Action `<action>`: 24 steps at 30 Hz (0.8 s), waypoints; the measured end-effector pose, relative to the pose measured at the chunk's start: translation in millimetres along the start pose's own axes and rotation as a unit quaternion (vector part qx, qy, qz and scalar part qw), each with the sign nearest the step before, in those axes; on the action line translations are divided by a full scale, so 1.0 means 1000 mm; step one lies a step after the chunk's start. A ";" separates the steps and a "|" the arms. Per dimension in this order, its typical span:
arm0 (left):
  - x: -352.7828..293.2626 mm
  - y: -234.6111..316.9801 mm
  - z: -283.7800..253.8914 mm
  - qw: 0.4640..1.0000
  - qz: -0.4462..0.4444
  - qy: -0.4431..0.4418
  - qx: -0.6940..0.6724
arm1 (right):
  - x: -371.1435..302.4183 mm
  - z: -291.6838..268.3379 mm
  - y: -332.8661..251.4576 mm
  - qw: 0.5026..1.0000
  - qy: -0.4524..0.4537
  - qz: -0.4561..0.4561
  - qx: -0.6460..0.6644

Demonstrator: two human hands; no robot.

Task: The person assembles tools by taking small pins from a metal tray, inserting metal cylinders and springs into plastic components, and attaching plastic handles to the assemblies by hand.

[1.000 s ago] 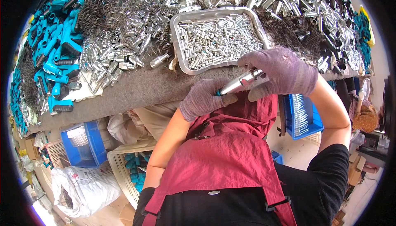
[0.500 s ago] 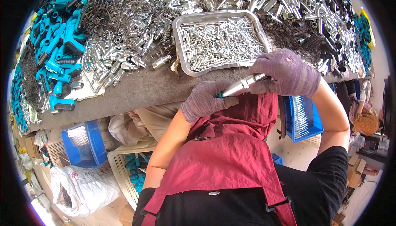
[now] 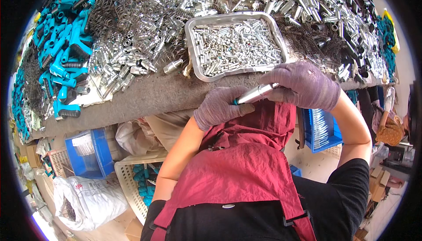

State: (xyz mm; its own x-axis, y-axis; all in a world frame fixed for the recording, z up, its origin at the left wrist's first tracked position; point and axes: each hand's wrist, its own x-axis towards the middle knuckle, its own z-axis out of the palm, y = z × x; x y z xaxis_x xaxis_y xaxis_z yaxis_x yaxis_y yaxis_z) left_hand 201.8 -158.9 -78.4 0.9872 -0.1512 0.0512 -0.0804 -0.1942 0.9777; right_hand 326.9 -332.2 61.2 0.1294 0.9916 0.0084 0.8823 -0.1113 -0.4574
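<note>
While the tray lies beyond, both hands grip the tube.
Just nearside of the tray, left hand and right hand clasp opposite ends of the tube: probably stiff, weighty, slick; best held at both ends.

The left hand and right hand are gloved in mottled greyish purple. The tube is silver with a teal end. The apron is dark red, the shirt black, the bench grey, the handles teal and black.
</note>
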 end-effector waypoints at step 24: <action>0.002 -0.002 0.000 1.000 0.022 -0.010 0.007 | -0.009 0.005 0.001 1.000 0.021 0.009 0.003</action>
State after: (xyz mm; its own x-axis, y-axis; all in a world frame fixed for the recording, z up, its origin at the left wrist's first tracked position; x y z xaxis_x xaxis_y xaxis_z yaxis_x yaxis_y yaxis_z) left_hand 204.1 -159.1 -79.8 0.9798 -0.1788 0.0899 -0.1257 -0.2003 0.9716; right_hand 323.8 -341.2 55.9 0.1642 0.9857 0.0378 0.8772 -0.1284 -0.4627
